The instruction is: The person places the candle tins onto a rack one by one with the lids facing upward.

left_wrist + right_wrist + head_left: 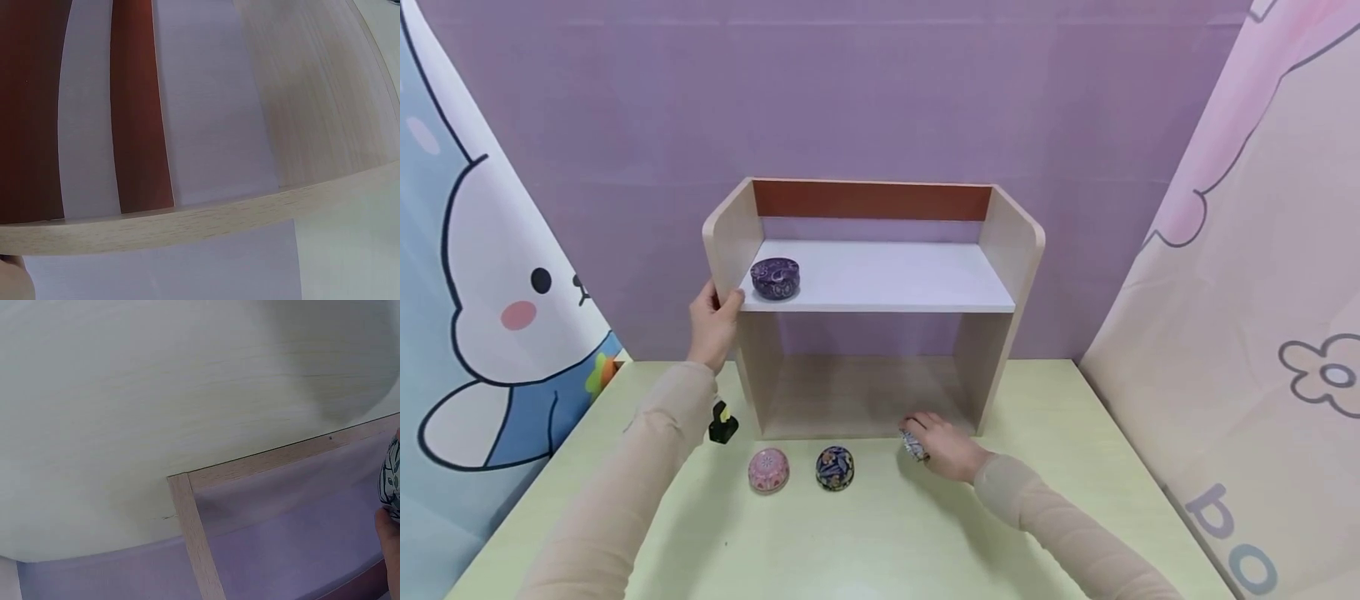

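My left hand (713, 327) grips the front edge of the left side panel of a wooden two-tier shelf (880, 414), its thumb near the upper board. In front of the shelf's lower right, my right hand (946, 446) holds a small light tin with a dark pattern (914, 447), partly hidden by the fingers; its side (391, 478) also shows in the right wrist view. A purple patterned tin (776, 278) stands at the left end of the white upper board (887, 275). On the table, a pink tin (768, 471) and a dark floral tin (835, 468) sit before the shelf.
The pale green table (850, 550) runs up to a purple backdrop (880, 92). Printed curtains flank both sides, a cartoon one (512, 275) at left and a flowered one (1240, 333) at right. A small black and yellow object (723, 423) shows beside the left forearm.
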Available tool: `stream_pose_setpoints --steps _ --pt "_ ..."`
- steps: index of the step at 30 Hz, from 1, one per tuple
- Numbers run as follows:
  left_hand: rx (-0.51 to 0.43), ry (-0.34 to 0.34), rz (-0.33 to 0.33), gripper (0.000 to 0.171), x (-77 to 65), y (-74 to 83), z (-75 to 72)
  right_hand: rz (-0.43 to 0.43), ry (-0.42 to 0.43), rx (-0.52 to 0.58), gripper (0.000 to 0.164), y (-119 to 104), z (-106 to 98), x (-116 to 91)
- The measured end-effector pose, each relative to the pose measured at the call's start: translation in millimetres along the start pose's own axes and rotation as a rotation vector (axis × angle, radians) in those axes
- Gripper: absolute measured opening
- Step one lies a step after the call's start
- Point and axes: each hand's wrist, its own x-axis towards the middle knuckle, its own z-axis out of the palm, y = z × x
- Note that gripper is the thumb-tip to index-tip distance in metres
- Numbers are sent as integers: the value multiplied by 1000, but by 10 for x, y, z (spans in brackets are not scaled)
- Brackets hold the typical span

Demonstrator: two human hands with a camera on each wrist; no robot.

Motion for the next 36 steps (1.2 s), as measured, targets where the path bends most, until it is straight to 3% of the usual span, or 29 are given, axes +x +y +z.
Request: stream_pose_setpoints --steps 5,10,17,26,36 --pt "-3 -8 -15 46 -17 4 10 113 52 163 63 -26 -14 -2" --pt "-11 -7 -28 45 -32 3 5 246 37 302 68 -54 -17 0" --pt "-7 2 -26 44 -4 -11 7 353 98 456 69 -88 -26 24" --pt "-12 -6 -22 45 -5 8 4 499 205 534 68 -96 -57 58" --pt "-8 9 -19 44 -25 8 13 557 249 619 67 -110 -61 73"
